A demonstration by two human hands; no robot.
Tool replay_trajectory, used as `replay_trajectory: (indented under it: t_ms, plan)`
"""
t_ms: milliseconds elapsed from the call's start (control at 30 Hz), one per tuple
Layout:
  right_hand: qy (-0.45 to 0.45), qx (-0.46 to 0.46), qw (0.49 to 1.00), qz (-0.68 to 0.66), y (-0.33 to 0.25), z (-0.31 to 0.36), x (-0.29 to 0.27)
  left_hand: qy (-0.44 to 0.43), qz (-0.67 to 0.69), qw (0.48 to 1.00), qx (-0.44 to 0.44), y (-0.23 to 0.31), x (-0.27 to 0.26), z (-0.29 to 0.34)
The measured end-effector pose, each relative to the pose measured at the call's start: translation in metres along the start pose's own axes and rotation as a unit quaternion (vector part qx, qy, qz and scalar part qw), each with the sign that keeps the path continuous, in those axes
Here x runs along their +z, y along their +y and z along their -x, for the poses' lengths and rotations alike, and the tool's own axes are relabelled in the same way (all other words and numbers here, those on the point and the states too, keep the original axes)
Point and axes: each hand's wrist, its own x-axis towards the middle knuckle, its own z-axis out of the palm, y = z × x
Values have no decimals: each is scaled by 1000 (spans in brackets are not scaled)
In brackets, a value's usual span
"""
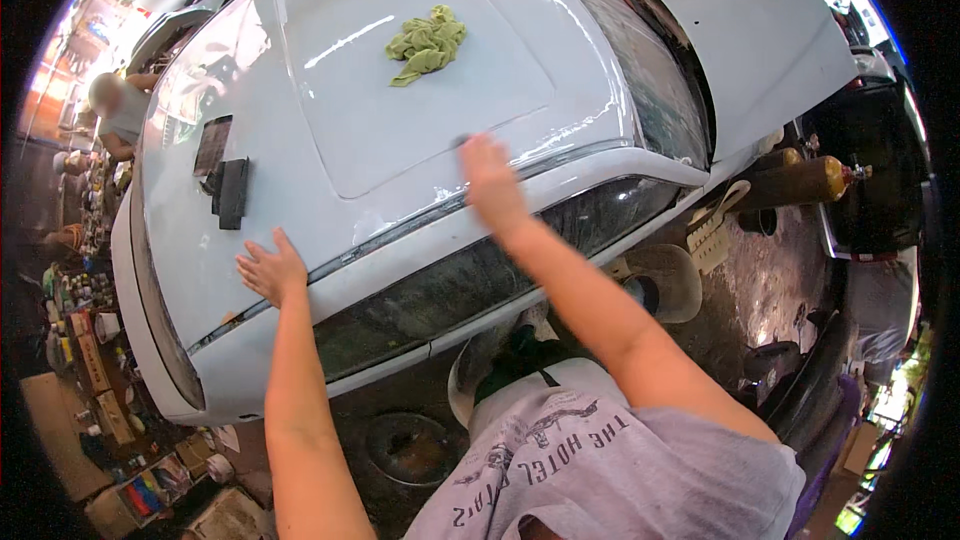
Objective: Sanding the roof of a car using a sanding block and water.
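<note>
A car roof (370, 130) in pale grey, glossy and wet-looking in places, stretches out in front of me. Near its side edge, toward the rear, my left hand (273, 268) lies flat with fingers spread, holding nothing. My right hand (490, 180) is farther right, over the roof near the side channel, blurred by motion. At its fingertips shows a small dark piece (463, 141), mostly covered by the hand; its kind is unclear. Beyond it a crumpled yellow-green cloth (427, 44) lies on the roof. Left of centre rest a dark flat block (231, 193) and a dark, screen-like rectangle (213, 145).
Dusty side windows (430, 305) and the windshield (640, 50) border the roof. A brown gas cylinder (800, 180) and a plastic chair (665, 285) stand to the right. Shelves of cans and boxes (90, 350) line the left, where another person (122, 115) is behind the car.
</note>
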Motion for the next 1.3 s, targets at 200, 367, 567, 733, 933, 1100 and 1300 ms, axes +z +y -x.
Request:
replay_trajectory:
  t_ms: [200,367,567,733,933,1100,1300]
  plan:
    - [35,25,997,-71,116,16,-5,-1,-4,1000,9,-3,3,-3]
    - [-82,241,966,34,122,-5,-17,4,-12,1000,6,-5,5,-3]
    - [-66,131,982,-122,-67,12,-29,2,-14,1000,5,-2,4,-2]
    - [-85,302,949,17,88,2,-14,1,-1,1000,3,-4,7,-5]
    - [-142,410,900,37,25,-27,-8,-4,-19,1000,5,-1,0,-3]
    - [-128,372,919,24,65,-7,0,-11,-10,1000,8,1,-4,0]
    - [-117,575,810,26,174,-22,-4,-20,-23,1000,-7,-1,-1,-2]
